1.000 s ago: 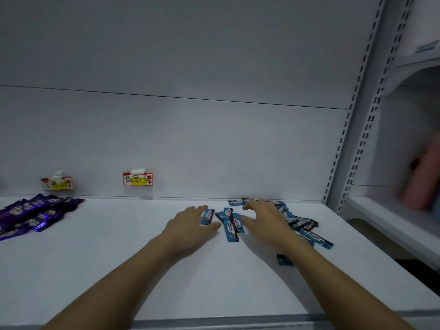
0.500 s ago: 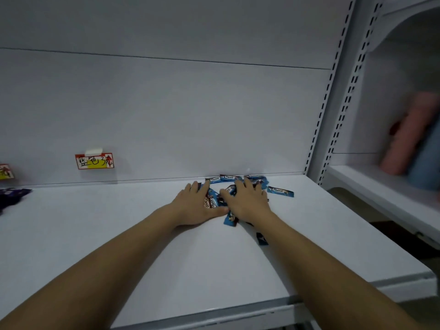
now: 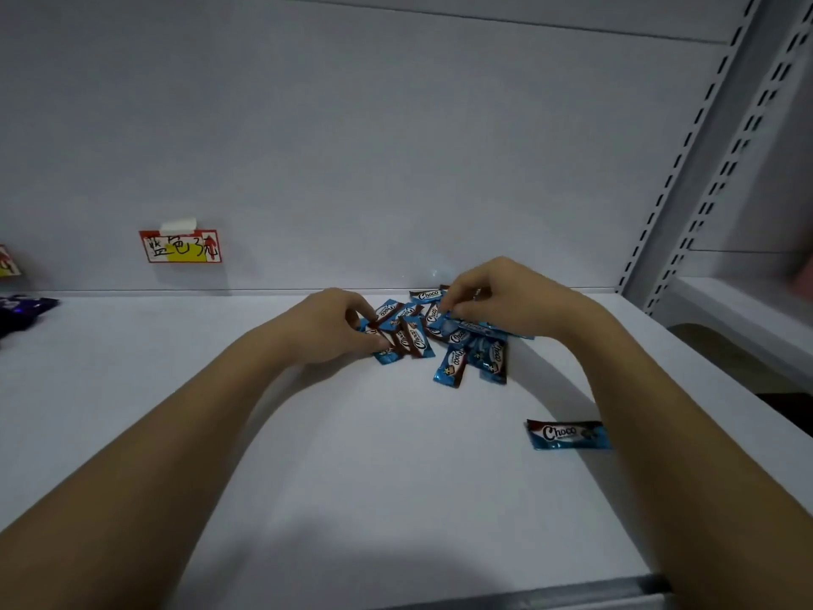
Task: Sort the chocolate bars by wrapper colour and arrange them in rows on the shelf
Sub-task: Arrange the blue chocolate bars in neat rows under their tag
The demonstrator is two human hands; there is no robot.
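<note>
Both my hands have lifted from pressing flat; left hand [image 3: 332, 328] and right hand [image 3: 492, 297] fingers now pinch blue foil-wrapped chocolate bars [image 3: 433, 334], gathering them to straighten a row.

The head camera looks forward and down, close over the white shelf [image 3: 396, 499], facing its back panel [image 3: 396, 147].

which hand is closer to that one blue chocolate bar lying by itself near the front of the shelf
Right. The lone blue-wrapped chocolate bar lies partly under the right forearm; the right hand is farther back, fingers on the pile of blue bars. The left hand is across the pile, farther off.
</note>
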